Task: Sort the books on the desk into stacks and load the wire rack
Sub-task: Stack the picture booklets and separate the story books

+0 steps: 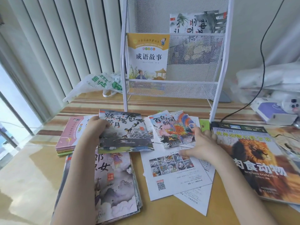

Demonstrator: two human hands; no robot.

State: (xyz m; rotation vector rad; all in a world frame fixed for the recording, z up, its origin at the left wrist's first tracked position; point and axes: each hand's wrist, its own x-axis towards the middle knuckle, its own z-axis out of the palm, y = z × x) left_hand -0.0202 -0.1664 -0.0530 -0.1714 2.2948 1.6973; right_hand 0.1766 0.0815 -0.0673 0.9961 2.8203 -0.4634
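My left hand (pixel 95 127) grips the left edge of a thin monkey picture book (pixel 128 132), held over a stack of picture books (pixel 116 181) at the front left. My right hand (pixel 201 143) pinches the right edge of a phoenix picture book (pixel 173 129), which lies on loose white booklets (pixel 175 174). A pink book pile (pixel 69 135) sits left of my left hand. A large lion book (pixel 253 161) lies at the right. The white wire rack (pixel 191 73) stands behind, with a yellow idiom book (pixel 147 56) on its middle shelf and an ink-painting book (pixel 198 21) on the upper shelf.
A white plastic bag (pixel 95 83) lies left of the rack. At the far right sit folded white cloth (pixel 274 75) and a purple-and-white box (pixel 274 111). A black cable (pixel 261 62) runs down the right side. Vertical blinds (pixel 53 46) hang at the left.
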